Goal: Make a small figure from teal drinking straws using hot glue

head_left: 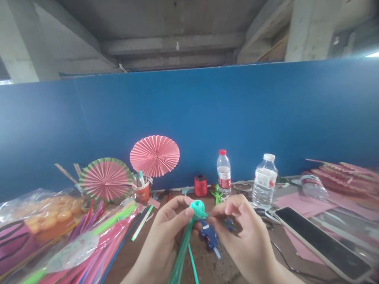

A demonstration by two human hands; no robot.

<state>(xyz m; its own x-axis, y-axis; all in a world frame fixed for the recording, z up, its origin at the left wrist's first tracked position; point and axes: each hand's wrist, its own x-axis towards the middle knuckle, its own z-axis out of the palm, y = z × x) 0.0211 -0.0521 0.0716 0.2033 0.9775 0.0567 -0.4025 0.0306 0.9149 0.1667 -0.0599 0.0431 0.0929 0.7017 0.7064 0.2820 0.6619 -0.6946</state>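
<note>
A teal bundle of long, thin plastic strips [182, 250] ends at its top in a looped, knotted head [199, 209]. My left hand [167, 228] is closed round the bundle just below that head, thumb pressed against its left side. On the right side of the head, my right hand [242, 230] pinches with thumb and forefinger at its edge; the strip end there is too small to make out clearly. Between and below my hands lies a dark blue tool with a translucent stick [209, 236], resembling a small glue gun and partly hidden. A single teal strip [193, 264] hangs beside the bundle.
On the left are plastic-wrapped coloured strips [97, 252], pleated paper fans [154, 156] and a pen cup [142, 192]. Two water bottles [224, 173] and a red container [200, 185] stand before a blue partition [201, 110]. A phone [322, 240] lies right, over pink paper [302, 204].
</note>
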